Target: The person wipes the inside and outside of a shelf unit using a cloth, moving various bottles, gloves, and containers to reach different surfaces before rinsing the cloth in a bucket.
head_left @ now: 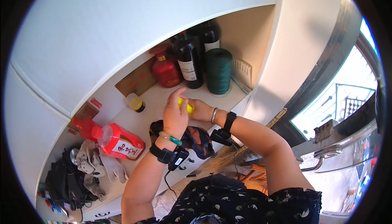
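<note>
My left hand (175, 116) and my right hand (200, 110) meet above a white cabinet counter. Between them is a small bright yellow object (186, 105), mostly covered by the fingers, so its exact kind is unclear. The left thumb lies against its near side, while the right fingers are largely hidden behind it. Below the hands, a dark patterned cloth (199, 139) lies bunched at the counter's front edge. To the left stands a small clear jar with yellow contents and a dark base (136, 103).
Behind the hands stand a red bottle (167, 72), dark wine bottles (190, 61) and a green twine spool (219, 71). At left are a red plastic drink bottle (122, 142), pale gloves (111, 165) and a black bag (65, 181). An upper cabinet (137, 18) overhangs the niche.
</note>
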`<state>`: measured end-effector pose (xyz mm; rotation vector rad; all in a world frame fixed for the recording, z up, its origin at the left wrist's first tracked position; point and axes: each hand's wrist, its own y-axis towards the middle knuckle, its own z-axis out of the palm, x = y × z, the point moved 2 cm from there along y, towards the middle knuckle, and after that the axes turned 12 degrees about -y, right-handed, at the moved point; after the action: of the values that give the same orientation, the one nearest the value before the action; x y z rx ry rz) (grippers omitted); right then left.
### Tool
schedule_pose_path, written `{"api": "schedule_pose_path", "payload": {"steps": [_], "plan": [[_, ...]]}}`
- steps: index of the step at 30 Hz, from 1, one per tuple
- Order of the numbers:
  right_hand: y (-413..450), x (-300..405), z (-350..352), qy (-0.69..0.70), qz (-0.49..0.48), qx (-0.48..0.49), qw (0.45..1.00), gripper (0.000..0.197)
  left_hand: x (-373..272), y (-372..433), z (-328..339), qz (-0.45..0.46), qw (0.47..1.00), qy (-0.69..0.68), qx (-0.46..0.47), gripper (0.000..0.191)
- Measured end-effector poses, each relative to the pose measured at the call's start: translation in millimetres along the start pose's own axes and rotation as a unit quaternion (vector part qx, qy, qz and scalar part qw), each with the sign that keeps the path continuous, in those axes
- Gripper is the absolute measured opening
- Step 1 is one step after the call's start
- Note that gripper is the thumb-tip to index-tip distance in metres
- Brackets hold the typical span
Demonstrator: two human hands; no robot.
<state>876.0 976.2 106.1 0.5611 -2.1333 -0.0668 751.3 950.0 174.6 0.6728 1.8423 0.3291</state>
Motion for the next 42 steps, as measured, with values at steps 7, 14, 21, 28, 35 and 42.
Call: {"api": "schedule_pose_path", "payload": {"steps": [7,14,21,28,35,42], "plan": [[-31,20,-5,-0.122,-0.064,-0.146,0.98,0.055,26,14,-5,-0.136,0.971,-0.193,-0.048,0.019],[-78,29,-38,-0.259,0.043,-0.154,0.952,0.041,4,21,25,-0.229,0.935,-0.271,-0.001,0.053],[-130,22,-109,-0.268,0.256,-0.173,0.913,0.025,-3,-4,18,-0.188,0.956,-0.209,0.086,0.059],[-130,9,-133,-0.324,0.349,-0.122,0.871,0.023,-6,-32,-4,-0.207,0.946,-0.22,0.117,0.048],[-83,-23,-126,-0.396,0.402,-0.053,0.824,0.024,-26,-47,-22,-0.195,0.946,-0.222,0.13,0.045],[-42,-62,-114,-0.489,0.348,-0.119,0.791,0.027,-25,-62,-34,-0.206,0.941,-0.228,0.141,0.044]]}}
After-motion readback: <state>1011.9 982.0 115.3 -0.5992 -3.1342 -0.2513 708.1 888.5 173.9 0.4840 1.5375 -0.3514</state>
